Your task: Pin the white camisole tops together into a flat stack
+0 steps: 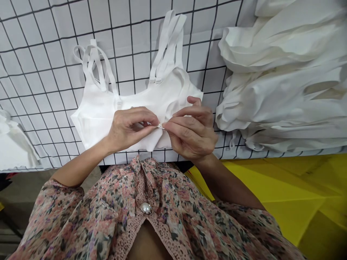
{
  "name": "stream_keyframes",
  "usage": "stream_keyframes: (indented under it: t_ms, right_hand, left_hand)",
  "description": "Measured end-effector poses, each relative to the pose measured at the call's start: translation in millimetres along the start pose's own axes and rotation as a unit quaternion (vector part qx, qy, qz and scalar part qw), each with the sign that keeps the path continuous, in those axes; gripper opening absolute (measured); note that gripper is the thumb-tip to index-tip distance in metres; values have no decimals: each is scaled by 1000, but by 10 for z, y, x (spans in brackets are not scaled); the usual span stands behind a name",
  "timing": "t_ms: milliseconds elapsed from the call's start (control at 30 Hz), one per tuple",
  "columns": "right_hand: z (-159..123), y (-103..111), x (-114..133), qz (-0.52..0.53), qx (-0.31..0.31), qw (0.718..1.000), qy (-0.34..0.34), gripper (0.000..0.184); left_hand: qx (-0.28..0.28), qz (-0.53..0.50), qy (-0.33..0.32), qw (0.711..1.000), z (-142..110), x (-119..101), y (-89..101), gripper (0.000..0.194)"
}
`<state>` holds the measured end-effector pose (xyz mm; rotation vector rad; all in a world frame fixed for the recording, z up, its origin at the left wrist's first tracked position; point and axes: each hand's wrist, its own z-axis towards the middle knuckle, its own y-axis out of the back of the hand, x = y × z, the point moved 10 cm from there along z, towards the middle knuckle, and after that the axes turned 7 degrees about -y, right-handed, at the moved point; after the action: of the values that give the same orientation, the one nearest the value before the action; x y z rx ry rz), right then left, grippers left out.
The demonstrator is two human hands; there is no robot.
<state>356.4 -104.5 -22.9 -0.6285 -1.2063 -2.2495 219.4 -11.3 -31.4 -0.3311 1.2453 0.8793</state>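
A white padded bra top [108,115] lies flat on a white board with a black grid [130,47], its double straps spread towards the far side. My left hand [130,128] pinches the top's front near the centre. My right hand [192,130] comes in from the other side, and its fingertips meet a tiny pale tab [160,126] at the fabric. The tab is too small to identify, and it may be a thread end or a small clip. A small round metal piece [132,107] shows just past my left hand.
A large pile of white garments [282,79] covers the right of the grid board. Another white garment [13,144] lies at the left edge. A yellow sheet [284,191] spreads below the board at the right. My floral blouse [81,216] fills the bottom of the view.
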Motion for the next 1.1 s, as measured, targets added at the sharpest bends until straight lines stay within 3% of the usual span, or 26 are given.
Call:
stream_keyframes:
  t_ms: [200,400,500,567,633,767,833,967,1100]
  right_hand:
    - [-65,-101,-32,-94,91,991,-33,27]
    - [-3,0,162,-86,35,995,30,28]
    - [84,34,329,-83,38,992,86,24]
    - [151,12,414,-85,78,985,125,23]
    - [243,-58,370,-88,151,978,115,25]
    - [437,-206,105,-11,311,950,2,27]
    - [522,-261,27,26,365,930,-39,24]
    - [655,-366,-83,28,448,890,-81,25]
    - [802,-429,-206,6,486,868,-104,27]
  left_hand:
    - [7,7,13,1000,3,4,-1,10]
    - [16,-13,49,999,5,62,-14,13]
    - [6,-32,53,998,-4,84,-7,11]
    - [4,-39,56,998,-14,99,-9,10]
    - [4,-47,62,997,-23,120,-17,8]
    - [5,-51,84,995,-21,194,-29,7]
    - [4,-23,61,998,2,177,-20,13]
    - [4,37,8,999,33,111,0,9]
    - [25,19,31,999,36,152,-32,14]
